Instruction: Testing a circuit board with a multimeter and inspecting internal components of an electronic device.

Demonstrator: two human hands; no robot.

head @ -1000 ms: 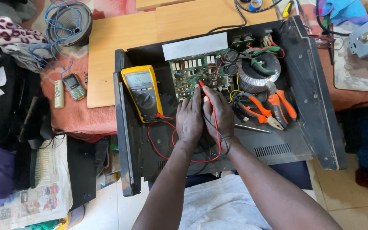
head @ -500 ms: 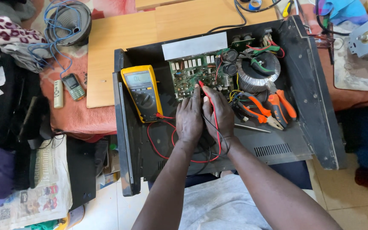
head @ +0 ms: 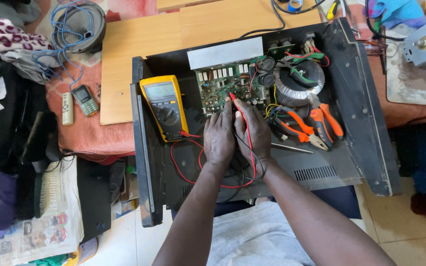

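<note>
At frame centre, the left hand (head: 219, 138) and right hand (head: 253, 132) sit pressed together, the right pinching a slim red-handled test probe (head: 237, 105) tipped onto the green circuit board (head: 225, 88). Probe judged light, stiff, slippery; best gripped mid-shaft. Yellow multimeter (head: 165, 107) lies left-centre.

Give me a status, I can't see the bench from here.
Left hand and right hand together over the circuit board, right holding red probe on it. Yellow multimeter beside. Pliers lie right, clear.
</note>
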